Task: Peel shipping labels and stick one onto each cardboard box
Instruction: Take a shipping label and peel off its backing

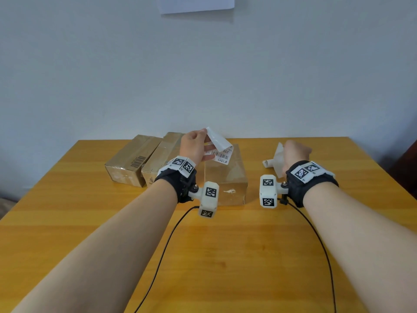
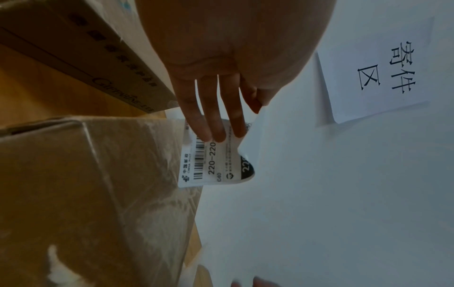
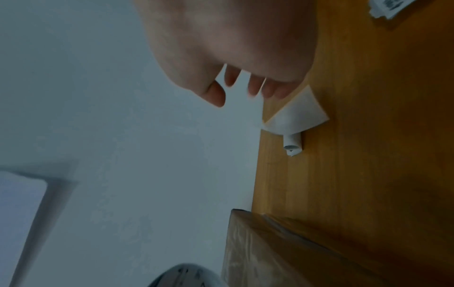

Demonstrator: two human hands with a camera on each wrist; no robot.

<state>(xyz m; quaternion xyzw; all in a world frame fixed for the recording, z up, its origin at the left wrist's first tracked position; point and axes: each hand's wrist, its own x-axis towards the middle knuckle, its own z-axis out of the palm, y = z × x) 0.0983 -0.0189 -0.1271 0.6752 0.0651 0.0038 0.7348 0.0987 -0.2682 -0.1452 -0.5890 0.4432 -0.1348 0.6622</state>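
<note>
— Cardboard first: what lies at the left end of the yellow wooden desk (image 1: 225,256)?

— Two long brown cardboard boxes. The far-left box (image 1: 132,161), with a barcode printed on its top, sits touching the middle box (image 1: 161,157); both run their long axes away from the person, angled toward the far wall. Just beside them, to the right, stands a third brown box wrapped in clear tape (image 1: 228,177), nearer the person.

— And the label?

— The left hand (image 1: 195,147) holds a white shipping label with a barcode and "220" print (image 1: 222,155) in the air above the taped box. The left wrist view shows straight fingers (image 2: 218,124) lying along the printed face while the thumb pinches from the other side. A blank white backing strip (image 1: 217,138) folds up off it. The label's long axis slopes from the hand down to the right; the printed end points toward the taped box's far edge.

— The right side?

— The right hand (image 1: 295,152) hovers well apart from the left, above curled white pieces of peeled backing paper (image 1: 276,163) lying on the desk. Its fingers (image 3: 255,87) hang loosely bent and hold nothing. In the right wrist view, a stack of printed labels (image 3: 390,5) shows at the frame's edge.

— Anything on the wall?

— A white paper sign with black characters (image 2: 378,68).
</note>
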